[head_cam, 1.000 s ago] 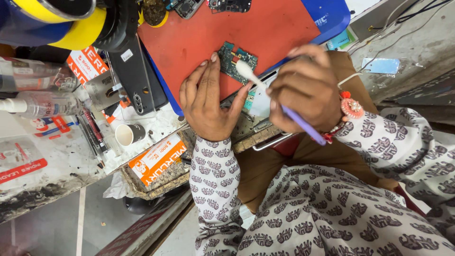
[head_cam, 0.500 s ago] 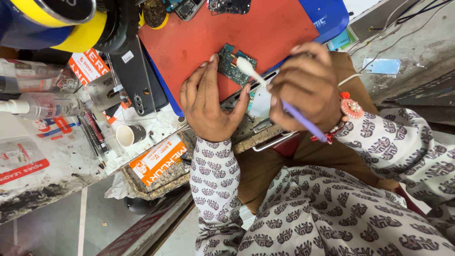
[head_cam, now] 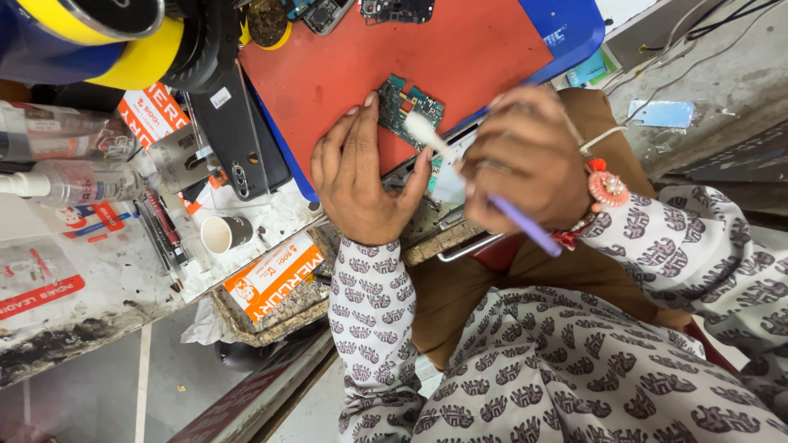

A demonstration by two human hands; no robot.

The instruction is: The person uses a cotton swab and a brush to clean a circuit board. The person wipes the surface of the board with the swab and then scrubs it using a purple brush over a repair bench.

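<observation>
The green circuit board [head_cam: 408,105] lies on the red mat [head_cam: 394,57], its lower edge pinned under the fingertips of the left hand [head_cam: 361,176], which lies flat and spread. The right hand [head_cam: 529,160], just right of the board, is closed on a purple-handled brush [head_cam: 468,176] whose white head touches the board. Below-left of the board sit a small paper cup [head_cam: 223,233] and an orange-and-white carton [head_cam: 271,275]

The right hand [head_cam: 529,160] is motion-blurred — its grip on the brush [head_cam: 480,184] can't be read. The left hand [head_cam: 361,176] covers the circuit board's [head_cam: 409,105] near edge; 2 more boards [head_cam: 394,10] are cut off at the top.
</observation>
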